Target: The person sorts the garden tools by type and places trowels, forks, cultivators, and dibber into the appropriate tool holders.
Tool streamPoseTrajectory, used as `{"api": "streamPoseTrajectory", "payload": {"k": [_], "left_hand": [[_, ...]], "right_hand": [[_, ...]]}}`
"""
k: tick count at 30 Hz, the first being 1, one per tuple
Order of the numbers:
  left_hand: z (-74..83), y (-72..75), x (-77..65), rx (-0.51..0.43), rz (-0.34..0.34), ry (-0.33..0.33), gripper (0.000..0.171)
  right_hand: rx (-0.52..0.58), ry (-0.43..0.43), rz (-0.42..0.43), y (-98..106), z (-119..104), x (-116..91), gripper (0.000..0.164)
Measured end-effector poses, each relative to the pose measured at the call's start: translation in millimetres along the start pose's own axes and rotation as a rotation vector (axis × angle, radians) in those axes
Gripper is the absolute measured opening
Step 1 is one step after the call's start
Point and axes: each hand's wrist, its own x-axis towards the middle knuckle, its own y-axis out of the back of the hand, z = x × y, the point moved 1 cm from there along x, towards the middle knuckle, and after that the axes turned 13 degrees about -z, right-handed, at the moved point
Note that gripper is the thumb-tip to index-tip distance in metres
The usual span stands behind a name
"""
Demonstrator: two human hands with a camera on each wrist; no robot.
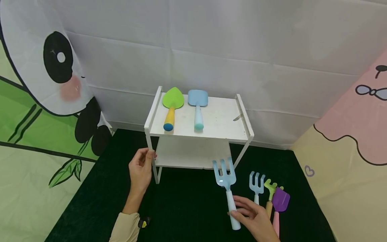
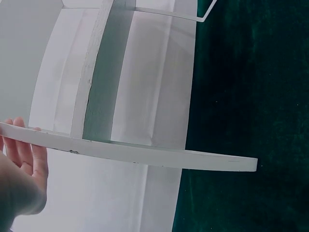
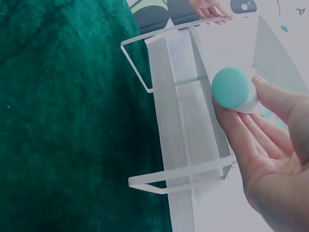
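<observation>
My right hand holds a light blue toy hand fork by its handle, tines pointing up and away, in front of the shelf's lower right. The right wrist view shows the handle's round turquoise end between thumb and fingers. My left hand grips the left front leg of a small white two-tier shelf; in the left wrist view its fingers lie behind the leg. On the top tier are a green spade-shaped trowel with a yellow handle and a light blue shovel.
Right of the shelf, on dark green cloth, lie a smaller blue fork, a green rake and a purple shovel with a pink handle. A white printed backdrop stands behind the shelf.
</observation>
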Motion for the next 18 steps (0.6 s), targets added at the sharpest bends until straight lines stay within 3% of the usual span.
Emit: {"api": "streamPoseTrajectory", "payload": {"k": [3, 11, 18], "left_hand": [[-3.0, 0.1, 0.5, 0.001, 0.003, 0.008, 0.017], [-35.1, 3.6, 2.6, 0.003, 0.009, 0.031, 0.015], [-36.7, 5.6, 2.3, -0.002, 0.001, 0.024, 0.016]], "right_hand": [[-0.042, 0.053, -0.017, -1.2, -3.4, 6.5, 0.054], [-0.078, 0.135, -0.059, -6.3, -15.4, 25.0, 0.049], [-0.045, 0.145, -0.075, -9.4, -20.4, 40.1, 0.049]]}}
